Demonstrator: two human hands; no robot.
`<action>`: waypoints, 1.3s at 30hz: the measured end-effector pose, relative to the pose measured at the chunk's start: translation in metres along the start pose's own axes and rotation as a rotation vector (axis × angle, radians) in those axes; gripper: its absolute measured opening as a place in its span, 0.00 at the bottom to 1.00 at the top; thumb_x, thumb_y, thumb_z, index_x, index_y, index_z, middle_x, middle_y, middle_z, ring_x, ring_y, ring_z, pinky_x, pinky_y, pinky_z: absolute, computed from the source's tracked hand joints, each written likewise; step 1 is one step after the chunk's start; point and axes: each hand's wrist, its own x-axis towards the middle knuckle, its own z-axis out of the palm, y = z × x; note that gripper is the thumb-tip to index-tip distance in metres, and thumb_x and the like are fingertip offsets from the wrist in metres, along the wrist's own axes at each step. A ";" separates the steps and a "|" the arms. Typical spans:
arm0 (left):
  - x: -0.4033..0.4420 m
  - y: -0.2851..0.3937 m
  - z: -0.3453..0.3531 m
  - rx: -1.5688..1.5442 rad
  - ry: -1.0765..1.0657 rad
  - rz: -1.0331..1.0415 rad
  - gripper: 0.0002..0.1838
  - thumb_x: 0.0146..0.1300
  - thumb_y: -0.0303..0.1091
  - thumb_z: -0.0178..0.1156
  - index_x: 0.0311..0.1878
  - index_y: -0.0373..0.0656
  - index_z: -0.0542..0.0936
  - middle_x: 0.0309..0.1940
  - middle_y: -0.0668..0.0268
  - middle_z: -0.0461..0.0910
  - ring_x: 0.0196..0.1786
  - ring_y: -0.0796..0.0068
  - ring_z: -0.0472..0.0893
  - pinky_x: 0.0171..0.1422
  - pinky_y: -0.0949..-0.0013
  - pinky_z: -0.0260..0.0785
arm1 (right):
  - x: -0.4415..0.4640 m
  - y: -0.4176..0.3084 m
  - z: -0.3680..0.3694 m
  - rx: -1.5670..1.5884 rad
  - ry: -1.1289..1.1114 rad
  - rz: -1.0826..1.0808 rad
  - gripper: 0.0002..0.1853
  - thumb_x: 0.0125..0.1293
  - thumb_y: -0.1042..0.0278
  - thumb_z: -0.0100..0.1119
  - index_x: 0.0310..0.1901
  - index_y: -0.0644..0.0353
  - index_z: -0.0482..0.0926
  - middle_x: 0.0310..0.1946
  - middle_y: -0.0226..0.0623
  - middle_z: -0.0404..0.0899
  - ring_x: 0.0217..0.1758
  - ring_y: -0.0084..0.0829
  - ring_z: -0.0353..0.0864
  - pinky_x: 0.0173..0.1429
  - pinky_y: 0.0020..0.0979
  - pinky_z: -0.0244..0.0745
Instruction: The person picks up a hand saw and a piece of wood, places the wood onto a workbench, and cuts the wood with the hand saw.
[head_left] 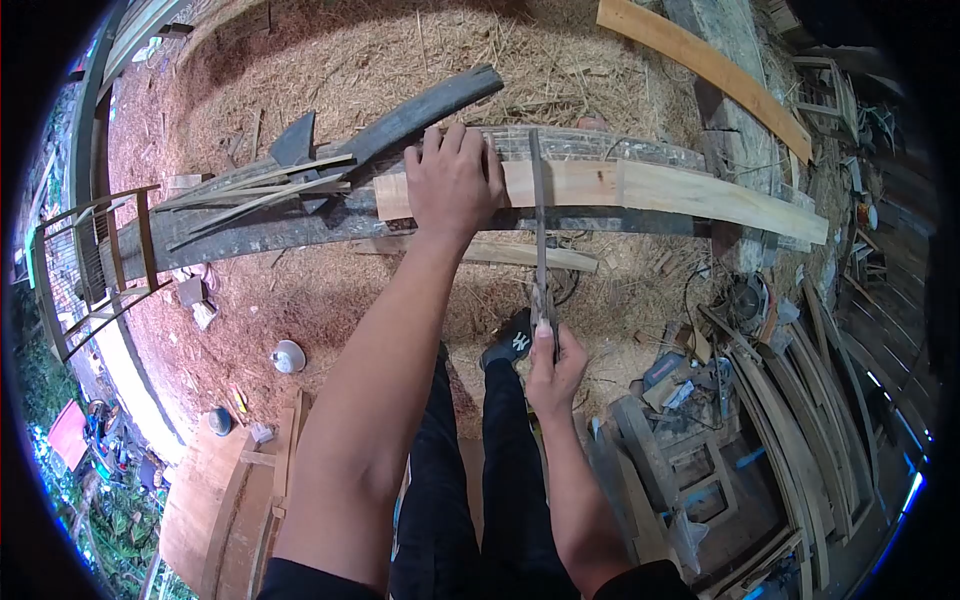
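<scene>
My left hand [455, 190] bears down on a pale wooden board [580, 184], its fingers curled over the far edge. A handsaw [541, 230] is held by its handle in my right hand [556, 368], fingers wrapped round it. The narrow saw blade points away from me and lies across the board, just right of my left hand. A second pale board [720, 202] overlaps or meets the first on the right; I cannot tell which. Both rest on a weathered plank bench [640, 222]. How deep the blade sits in the wood is hidden.
Thin wood strips [250, 190] and a dark plank [425, 110] lie on the bench's left part. Wood shavings [330, 60] cover the ground. Several long boards [800, 430] stack at lower right. A slatted wooden frame [95, 265] stands at left, and a white lamp [288, 356] lies below.
</scene>
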 end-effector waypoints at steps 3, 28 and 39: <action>0.001 0.000 -0.001 0.007 0.001 -0.003 0.09 0.68 0.41 0.65 0.35 0.47 0.81 0.39 0.66 0.80 0.50 0.62 0.79 0.52 0.53 0.66 | -0.011 0.004 -0.002 0.022 0.016 -0.038 0.22 0.83 0.57 0.57 0.32 0.66 0.74 0.22 0.34 0.68 0.28 0.26 0.67 0.35 0.35 0.64; 0.000 0.001 -0.004 0.008 0.012 0.007 0.09 0.69 0.41 0.66 0.36 0.47 0.81 0.38 0.66 0.80 0.47 0.61 0.79 0.50 0.53 0.66 | 0.007 -0.008 0.004 -0.005 0.008 -0.026 0.23 0.83 0.56 0.58 0.33 0.67 0.75 0.22 0.39 0.71 0.28 0.28 0.69 0.35 0.36 0.66; 0.001 0.001 -0.003 0.004 0.020 0.014 0.09 0.69 0.40 0.66 0.36 0.47 0.80 0.38 0.65 0.80 0.46 0.60 0.79 0.49 0.54 0.66 | 0.002 -0.003 0.003 -0.008 -0.004 0.016 0.20 0.83 0.58 0.57 0.35 0.68 0.77 0.22 0.38 0.71 0.28 0.29 0.71 0.36 0.37 0.67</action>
